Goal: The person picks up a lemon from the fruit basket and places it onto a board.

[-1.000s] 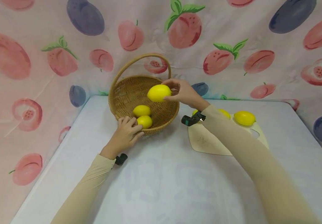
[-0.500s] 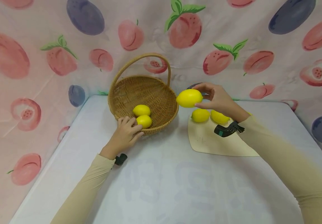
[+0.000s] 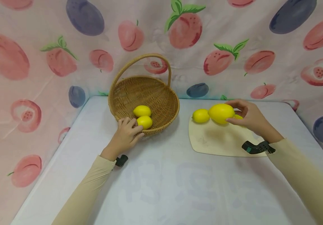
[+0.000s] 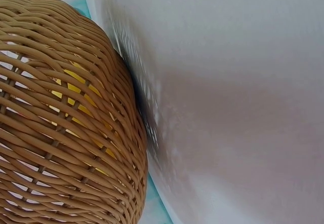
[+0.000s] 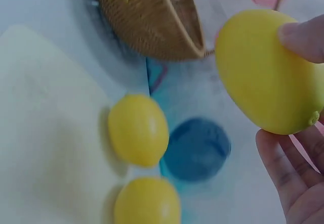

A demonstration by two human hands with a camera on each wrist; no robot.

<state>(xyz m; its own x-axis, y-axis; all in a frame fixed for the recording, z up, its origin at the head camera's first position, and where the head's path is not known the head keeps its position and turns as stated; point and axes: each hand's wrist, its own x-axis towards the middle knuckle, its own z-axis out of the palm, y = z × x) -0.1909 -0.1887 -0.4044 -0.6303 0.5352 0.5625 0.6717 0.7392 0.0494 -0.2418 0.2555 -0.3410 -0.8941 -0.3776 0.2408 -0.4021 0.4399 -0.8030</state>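
My right hand (image 3: 252, 118) pinches a yellow lemon (image 3: 220, 113) between thumb and fingers, above the pale cutting board (image 3: 210, 140). The same lemon (image 5: 266, 72) fills the upper right of the right wrist view. On the board's far side lie more lemons, one (image 3: 201, 116) at the left and another (image 3: 238, 117) partly covered by the held one. My left hand (image 3: 124, 134) grips the near rim of a wicker basket (image 3: 136, 90), fingers curled over it. Two lemons, an upper (image 3: 142, 111) and a lower (image 3: 144, 122), sit inside the basket.
A white cloth (image 3: 161, 187) covers the table. Behind it hangs a fruit-printed curtain (image 3: 156, 28). The basket's tall arched handle (image 3: 140, 57) rises near that curtain. In the left wrist view, the woven wall (image 4: 61, 143) takes up the left side.
My right hand has carried the lemon rightward from over the basket, past its right edge, to above the cutting board. The left hand has stayed on the basket rim.
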